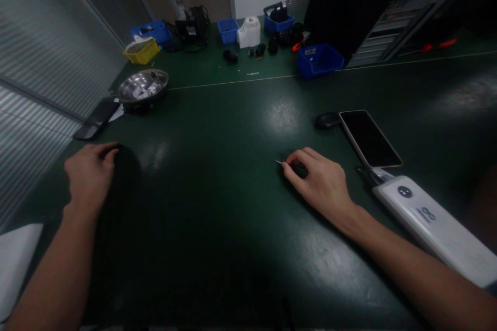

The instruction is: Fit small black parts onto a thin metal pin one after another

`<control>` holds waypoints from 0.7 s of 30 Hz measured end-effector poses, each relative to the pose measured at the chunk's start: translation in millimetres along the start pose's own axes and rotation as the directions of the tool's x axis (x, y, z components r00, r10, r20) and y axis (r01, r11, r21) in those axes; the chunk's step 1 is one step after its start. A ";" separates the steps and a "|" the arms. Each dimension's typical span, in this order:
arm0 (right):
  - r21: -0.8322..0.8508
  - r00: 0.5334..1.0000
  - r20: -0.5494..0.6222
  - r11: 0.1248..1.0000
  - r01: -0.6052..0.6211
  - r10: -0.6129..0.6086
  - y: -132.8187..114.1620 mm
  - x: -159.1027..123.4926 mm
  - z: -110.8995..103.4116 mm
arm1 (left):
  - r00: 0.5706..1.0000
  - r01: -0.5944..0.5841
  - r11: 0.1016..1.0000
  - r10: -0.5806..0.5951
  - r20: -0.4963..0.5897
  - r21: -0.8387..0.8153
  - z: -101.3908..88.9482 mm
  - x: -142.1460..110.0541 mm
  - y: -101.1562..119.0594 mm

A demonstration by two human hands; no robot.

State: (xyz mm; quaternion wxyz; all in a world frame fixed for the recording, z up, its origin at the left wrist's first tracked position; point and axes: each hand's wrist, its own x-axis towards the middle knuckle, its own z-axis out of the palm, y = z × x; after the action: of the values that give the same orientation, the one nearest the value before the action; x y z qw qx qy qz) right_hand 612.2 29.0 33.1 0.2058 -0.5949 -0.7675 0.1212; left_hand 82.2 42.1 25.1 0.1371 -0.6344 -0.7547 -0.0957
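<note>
Dark green and smooth, the tabletop (202,201) throws back blurred patches of light beside ribbed, pale panels (31,36) on the left. Your right hand (316,181) closes its curled fingers around a small tool (298,169), its dark, rounded handle in your grasp and its thin metallic shaft pointing left, over the middle-right of the surface. Your left hand (91,170), near the left edge, brings thumb and forefinger almost together; something small and dark may sit at their tips, but you cannot tell whether they pinch it. Beyond that hand lie a flat black object (97,120) and a shiny, round metal bowl (144,83) holding crumpled white scraps. Past your right hand, a rounded black mouse (327,120) sits beside a glossy, dark-screened phone (370,138), with a long white case (438,222) nearer you. Blue plastic bins (320,59) and a vented white housing (249,32) stand along the far side.
</note>
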 end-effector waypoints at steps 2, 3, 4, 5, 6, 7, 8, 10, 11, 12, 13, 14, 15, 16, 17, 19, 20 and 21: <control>0.002 1.000 0.006 1.000 -0.006 0.006 -0.1 0.0 -0.2 | 1.000 0.004 1.000 -0.004 -0.001 -0.024 2.1 0.3 -2.2; 0.001 1.000 0.007 1.000 -0.009 0.009 -0.1 0.0 -0.2 | 1.000 0.011 0.999 -0.011 -0.003 -0.041 3.0 0.4 -3.0; -0.001 1.000 0.007 1.000 -0.012 0.012 0.0 -0.1 0.0 | 1.000 0.020 0.998 -0.021 -0.008 -0.057 3.8 0.3 -3.6; -0.004 1.000 0.004 1.000 -0.013 0.013 0.3 -0.2 0.4 | 0.999 0.032 0.997 -0.033 -0.016 -0.072 4.5 -0.1 -3.8; -0.007 1.000 0.000 1.000 -0.014 0.014 0.6 -0.3 0.8 | 0.999 0.045 0.996 -0.047 -0.025 -0.081 5.0 -0.9 -3.6; -0.008 1.000 -0.002 1.000 -0.013 0.013 1.0 -0.4 1.3 | 0.998 0.059 0.995 -0.061 -0.028 -0.079 5.1 -1.9 -2.9; -0.008 1.000 -0.004 1.000 -0.009 0.009 1.3 -0.4 1.8 | 0.997 0.072 0.995 -0.074 -0.026 -0.067 5.0 -3.3 -1.5; -0.005 1.000 -0.010 1.000 -0.002 0.002 1.8 -0.5 2.3 | 0.995 0.100 0.995 -0.100 -0.012 -0.016 3.8 -6.3 2.6; -0.002 1.000 -0.011 1.000 0.001 -0.001 1.9 -0.4 2.3 | 0.994 0.112 0.994 -0.112 -0.005 0.012 3.0 -7.7 5.0; 0.000 1.000 -0.011 1.000 0.003 -0.003 1.8 -0.3 2.1 | 0.993 0.121 0.992 -0.121 0.000 0.034 2.2 -8.9 7.3; 0.001 1.000 -0.011 1.000 0.004 -0.004 1.6 -0.3 1.8 | 0.992 0.130 0.991 -0.130 -0.001 0.041 1.5 -9.6 9.2; 0.001 1.000 -0.010 1.000 0.004 -0.004 1.4 -0.2 1.3 | 0.990 0.139 0.990 -0.139 -0.005 0.034 1.0 -10.0 10.6; 0.000 1.000 -0.007 1.000 0.003 -0.003 1.3 -0.2 1.0 | 0.988 0.154 0.988 -0.153 -0.013 0.017 0.6 -9.9 11.3; -0.001 1.000 -0.006 1.000 0.002 -0.002 1.1 -0.2 0.7 | 0.985 0.171 0.985 -0.172 -0.020 -0.008 0.5 -9.7 11.4; -0.002 1.000 -0.007 1.000 0.003 -0.003 1.1 -0.3 0.7 | 0.981 0.191 0.981 -0.192 -0.025 -0.031 0.4 -9.2 11.1; -0.001 1.000 -0.012 1.000 0.004 -0.004 1.5 -0.8 1.1 | 0.972 0.231 0.971 -0.233 -0.022 -0.053 0.5 -8.4 9.6; -0.001 1.000 -0.015 1.000 0.004 -0.004 1.8 -1.0 1.4 | 0.972 0.233 0.971 -0.234 -0.022 -0.050 0.5 -8.1 9.0; 0.000 1.000 -0.016 1.000 0.004 -0.004 2.1 -1.3 1.8 | 0.975 0.218 0.975 -0.219 -0.028 -0.041 0.5 -8.0 8.5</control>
State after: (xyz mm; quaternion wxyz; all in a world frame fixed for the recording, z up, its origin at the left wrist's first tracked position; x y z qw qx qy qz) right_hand 613.5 28.4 30.4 0.2121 -0.5943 -0.7670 0.1163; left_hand 91.8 36.3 21.8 0.1258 -0.5484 -0.8157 -0.1346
